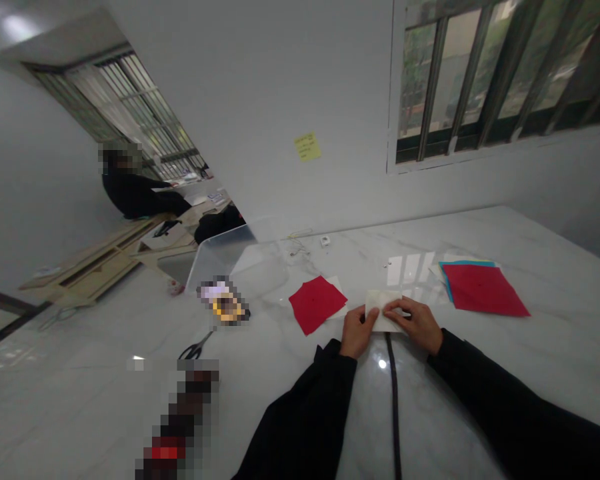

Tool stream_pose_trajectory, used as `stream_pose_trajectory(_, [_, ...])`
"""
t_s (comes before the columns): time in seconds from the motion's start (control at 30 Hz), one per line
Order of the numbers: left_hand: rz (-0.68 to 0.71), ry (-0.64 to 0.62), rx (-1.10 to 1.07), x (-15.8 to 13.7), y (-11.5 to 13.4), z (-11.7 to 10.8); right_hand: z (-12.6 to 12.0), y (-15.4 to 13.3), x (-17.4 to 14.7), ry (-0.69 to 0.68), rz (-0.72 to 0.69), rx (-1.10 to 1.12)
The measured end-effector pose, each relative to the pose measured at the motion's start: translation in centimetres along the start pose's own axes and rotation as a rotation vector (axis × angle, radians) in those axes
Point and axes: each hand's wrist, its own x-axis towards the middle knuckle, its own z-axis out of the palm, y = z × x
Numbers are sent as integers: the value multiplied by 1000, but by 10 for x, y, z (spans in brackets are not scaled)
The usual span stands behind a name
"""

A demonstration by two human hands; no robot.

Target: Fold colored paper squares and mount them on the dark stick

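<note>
A small cream-coloured sheet of paper (383, 301) lies on the white marbled table in front of me. My left hand (359, 329) holds its left side, with the thumb pressed on top of it. From the other side my right hand (416, 322) pinches at the paper, fingers bent and close together. Whether the sheet is folded I cannot tell. Left of my hands is a red paper square (316, 303) with a pale sheet partly under it. To the right lies a stack topped with red paper (485, 291), blue and pale edges showing beneath.
Black-handled scissors (195, 349) and a blurred-out item (224, 301) lie on the left of the table (260, 413). A dark strap or cord (394, 407) runs toward me below the paper. A person in dark clothes (135, 190) sits far left.
</note>
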Motion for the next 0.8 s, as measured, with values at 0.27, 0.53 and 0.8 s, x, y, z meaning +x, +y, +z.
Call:
stream_pose_trajectory(0.27, [3,-4,-43,-3,3,1,1,-2,-2,9,27,-9])
stream_pose_trajectory(0.53, [3,-24,-123,-1,-3,2,1,-6,-2,48,56,-34])
stream_pose_trajectory(0.8, [-18,-19,-136,0,-7,1,4,-8,-4,60,92,-100])
